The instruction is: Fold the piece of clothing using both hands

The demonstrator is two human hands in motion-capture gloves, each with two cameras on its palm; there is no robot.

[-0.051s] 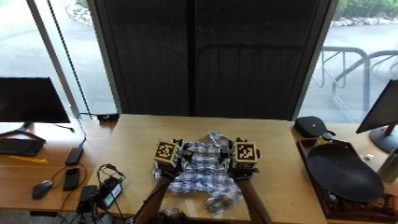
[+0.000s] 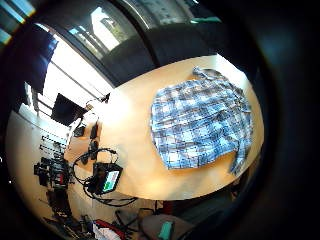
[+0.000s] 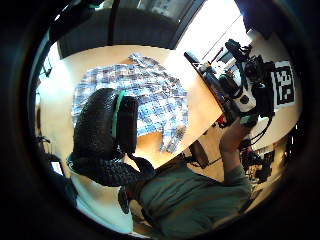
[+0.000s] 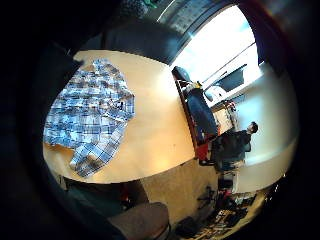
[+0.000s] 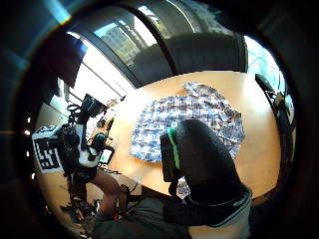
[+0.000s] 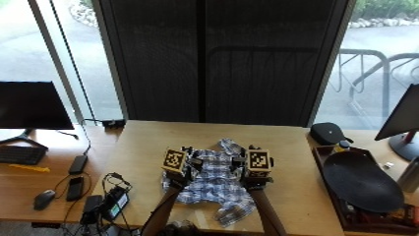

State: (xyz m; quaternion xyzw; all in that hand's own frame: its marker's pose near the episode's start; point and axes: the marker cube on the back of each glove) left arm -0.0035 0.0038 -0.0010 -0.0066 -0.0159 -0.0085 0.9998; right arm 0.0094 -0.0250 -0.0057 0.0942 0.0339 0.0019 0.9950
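Neither grip is on anything that I can make out: the left hand (image 6: 178, 169) and the right hand (image 6: 256, 168) hover side by side over the plaid shirt (image 6: 211, 184), low in the middle of the outside view, but the fingers are hidden beneath the hands, so I cannot tell whether they are spread or curled. Both palm views on the little finger side look down on the cloth from well above it, which suggests the hands are raised off it rather than pressing it. The shirt lies on the wooden table (image 6: 144, 142) near the person's edge, roughly flat with its body spread out, the collar end pointing toward the dark window blind and one sleeve (image 6: 235, 211) trailing toward the table's near edge, lower centre of the frame. It looks unfolded, so I judge the task to be at its very start, with the hands lining up for the first fold. That next move likely calls for both hands to drop to the cloth, pinch one side or the loose sleeve at two spots, and carry it across the body so the edges meet evenly. At the left of the frame a charger with cables (image 6: 111, 201) sits apart from the shirt.
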